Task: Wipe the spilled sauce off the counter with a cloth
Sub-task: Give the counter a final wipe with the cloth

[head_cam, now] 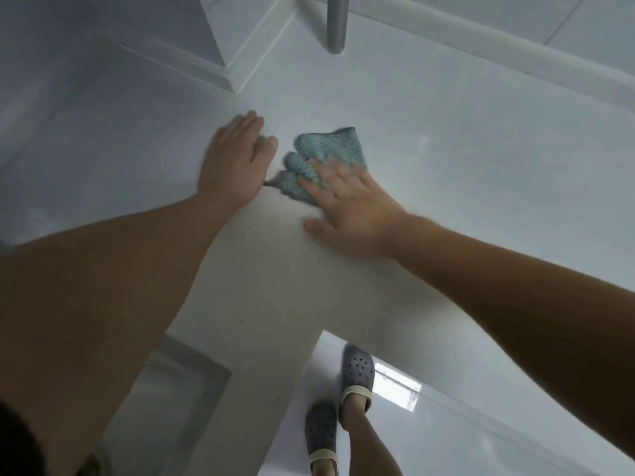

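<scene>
Two risks can be judged from how things lie: the brown sauce may be smeared wider rather than lifted if the bunched cloth is pushed across it with an already soiled fold, and some may be driven under or onto the left hand, since that hand is laid directly beside the spill. A streak may also be left behind if pressure is carried only by the fingertips, because just the near part of the cloth is covered. The left hand is laid flat on the counter, fingers straight and together, with nothing held. The right hand is spread over the near edge of the cloth, its fingers pressed down on the fabric and its thumb stretched out on the bare counter; whether any fold is pinched cannot be told, as the fingers are blurred. The cloth is found under and just beyond the right hand's fingers, crumpled toward the left hand. The sauce is seen as a small brown streak in the narrow gap between the two hands, touching the cloth's near-left corner and the edge of the left palm.
</scene>
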Demonstrator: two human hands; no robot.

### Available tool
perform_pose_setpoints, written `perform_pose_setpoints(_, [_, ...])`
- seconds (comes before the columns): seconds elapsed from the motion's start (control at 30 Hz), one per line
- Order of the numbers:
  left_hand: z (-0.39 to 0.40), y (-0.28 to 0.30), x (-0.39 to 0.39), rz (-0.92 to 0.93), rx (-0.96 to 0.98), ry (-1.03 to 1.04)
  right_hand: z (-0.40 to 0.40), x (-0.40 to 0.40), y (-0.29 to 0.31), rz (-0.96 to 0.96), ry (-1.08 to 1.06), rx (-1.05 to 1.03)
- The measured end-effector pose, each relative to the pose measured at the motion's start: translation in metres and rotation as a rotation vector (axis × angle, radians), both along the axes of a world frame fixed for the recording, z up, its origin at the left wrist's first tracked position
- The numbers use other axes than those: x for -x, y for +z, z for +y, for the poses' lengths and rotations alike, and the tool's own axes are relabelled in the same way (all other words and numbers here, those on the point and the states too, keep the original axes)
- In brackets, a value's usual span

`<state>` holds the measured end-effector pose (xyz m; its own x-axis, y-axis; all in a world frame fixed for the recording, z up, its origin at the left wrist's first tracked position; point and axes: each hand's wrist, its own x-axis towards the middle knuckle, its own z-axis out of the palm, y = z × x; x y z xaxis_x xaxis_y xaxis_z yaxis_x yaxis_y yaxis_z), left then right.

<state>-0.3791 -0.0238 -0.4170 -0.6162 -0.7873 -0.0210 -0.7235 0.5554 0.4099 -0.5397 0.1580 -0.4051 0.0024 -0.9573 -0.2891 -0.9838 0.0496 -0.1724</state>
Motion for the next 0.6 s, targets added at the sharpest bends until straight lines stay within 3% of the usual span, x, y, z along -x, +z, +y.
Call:
perform_pose_setpoints(0.17, [0.032, 0.0, -0.017, -0.055, -0.036, -0.048, 0.021, 0.073, 0.01, 0.022, -0.459, -0.01])
perform_pose_setpoints(0.3, [0.055, 0.002, -0.025, -0.066, -0.086, -0.008, 0.026, 0.058, 0.014, -0.031, -0.632, -0.026])
perform_pose_setpoints(0.37, [0.058, 0.003, -0.028, -0.08, -0.109, -0.006, 0.028, 0.028, 0.02, -0.03, -0.578, -0.054])
perform_pose_setpoints(0.6, [0.054, 0.008, -0.024, -0.182, -0.184, -0.016, 0.093, -0.1, 0.005, -0.076, 0.009, -0.065])
